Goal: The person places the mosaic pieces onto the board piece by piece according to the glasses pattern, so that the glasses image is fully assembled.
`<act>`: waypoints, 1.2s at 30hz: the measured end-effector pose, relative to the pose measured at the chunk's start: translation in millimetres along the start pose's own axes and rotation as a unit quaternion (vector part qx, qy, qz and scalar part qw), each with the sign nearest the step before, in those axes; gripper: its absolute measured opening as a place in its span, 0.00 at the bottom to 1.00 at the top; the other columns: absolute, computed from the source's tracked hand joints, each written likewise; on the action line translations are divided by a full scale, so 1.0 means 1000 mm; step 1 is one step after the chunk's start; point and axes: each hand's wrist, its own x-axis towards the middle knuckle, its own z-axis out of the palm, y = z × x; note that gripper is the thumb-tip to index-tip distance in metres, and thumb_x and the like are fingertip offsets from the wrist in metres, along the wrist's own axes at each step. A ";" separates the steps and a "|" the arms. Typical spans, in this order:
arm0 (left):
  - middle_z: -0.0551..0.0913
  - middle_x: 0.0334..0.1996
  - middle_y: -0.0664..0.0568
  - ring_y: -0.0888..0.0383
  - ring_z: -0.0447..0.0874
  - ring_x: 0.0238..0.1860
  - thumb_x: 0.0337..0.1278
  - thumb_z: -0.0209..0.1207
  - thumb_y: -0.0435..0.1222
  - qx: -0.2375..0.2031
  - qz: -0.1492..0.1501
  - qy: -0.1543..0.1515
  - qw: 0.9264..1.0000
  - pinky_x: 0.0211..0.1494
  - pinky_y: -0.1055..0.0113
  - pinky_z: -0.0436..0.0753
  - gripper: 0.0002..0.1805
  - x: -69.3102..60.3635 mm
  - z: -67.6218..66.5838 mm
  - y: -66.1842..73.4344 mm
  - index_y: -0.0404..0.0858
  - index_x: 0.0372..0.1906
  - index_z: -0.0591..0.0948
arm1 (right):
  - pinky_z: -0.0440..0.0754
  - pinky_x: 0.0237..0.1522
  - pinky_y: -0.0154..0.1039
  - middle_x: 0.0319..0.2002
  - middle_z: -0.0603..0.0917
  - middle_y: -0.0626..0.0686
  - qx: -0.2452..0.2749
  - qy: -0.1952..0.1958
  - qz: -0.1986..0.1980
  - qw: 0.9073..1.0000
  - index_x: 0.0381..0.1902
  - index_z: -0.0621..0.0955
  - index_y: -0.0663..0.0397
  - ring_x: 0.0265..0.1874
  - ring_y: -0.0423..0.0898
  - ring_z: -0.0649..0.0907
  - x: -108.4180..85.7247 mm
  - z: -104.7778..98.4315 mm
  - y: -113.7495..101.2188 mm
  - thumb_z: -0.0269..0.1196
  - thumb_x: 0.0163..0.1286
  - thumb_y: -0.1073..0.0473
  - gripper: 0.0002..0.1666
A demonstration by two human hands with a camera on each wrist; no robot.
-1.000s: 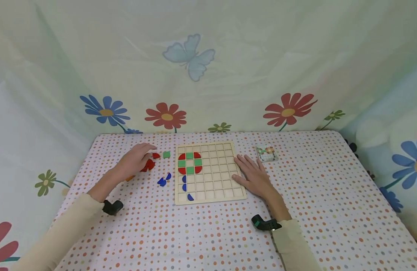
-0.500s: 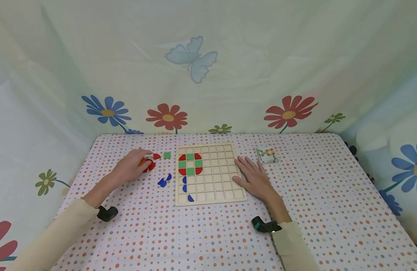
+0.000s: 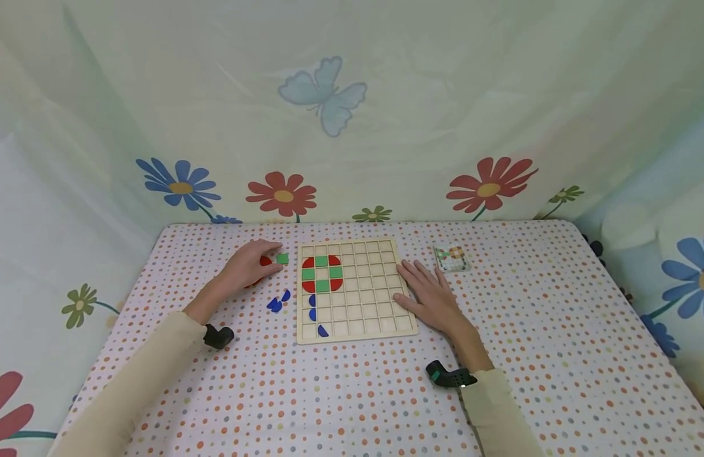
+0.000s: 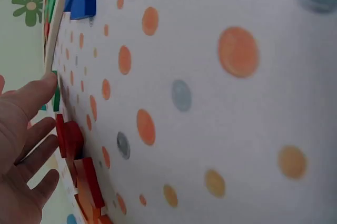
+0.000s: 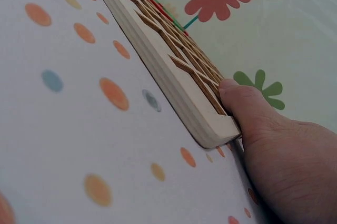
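Observation:
My left hand [image 3: 251, 262] hovers over the left of the table, thumb and fingers spread apart around a green square tile [image 3: 282, 258]. In the left wrist view the thumb overlaps that tile's edge, and I cannot tell whether they touch. Red pieces [image 4: 72, 134] lie beneath the same hand, partly hidden in the head view. A wooden grid board [image 3: 363, 298] holds a ring of red and green pieces, with blue pieces [image 3: 313, 314] below it. My right hand [image 3: 433, 298] rests flat against the board's right edge, its thumb [image 5: 247, 103] on the rim.
Several loose blue pieces [image 3: 276, 304] lie left of the board. Orange pieces [image 4: 88, 208] sit near the red ones. A patterned card [image 3: 451, 259] lies beyond the right hand. A printed curtain [image 3: 397, 127] stands behind the dotted tablecloth [image 3: 352, 393].
My left hand first drew back slightly over the red pieces, then moved right to the green tile with thumb and fingers spread. The right hand stayed on the board's edge.

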 end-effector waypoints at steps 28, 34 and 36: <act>0.85 0.36 0.49 0.56 0.79 0.33 0.59 0.64 0.43 0.065 -0.016 0.049 0.997 0.38 0.63 0.79 0.17 0.004 0.016 0.015 0.38 0.49 0.81 | 0.38 0.73 0.65 0.76 0.59 0.57 0.004 0.009 -0.002 1.000 0.75 0.60 0.49 0.76 0.60 0.55 -0.002 0.002 0.000 0.56 0.69 0.38 0.43; 0.85 0.40 0.47 0.53 0.80 0.38 0.59 0.64 0.45 0.026 -0.041 0.063 0.997 0.43 0.60 0.80 0.19 0.001 0.014 0.015 0.39 0.51 0.81 | 0.39 0.73 0.65 0.76 0.59 0.57 0.008 0.012 -0.006 1.000 0.75 0.60 0.49 0.75 0.60 0.56 0.000 0.002 0.001 0.55 0.70 0.39 0.42; 0.85 0.42 0.46 0.52 0.81 0.41 0.59 0.64 0.45 0.011 -0.049 0.062 0.997 0.46 0.57 0.81 0.21 0.000 0.012 0.015 0.39 0.53 0.81 | 0.38 0.73 0.65 0.76 0.58 0.56 0.005 0.011 -0.005 1.000 0.75 0.59 0.49 0.76 0.60 0.55 0.001 0.001 0.001 0.55 0.70 0.39 0.42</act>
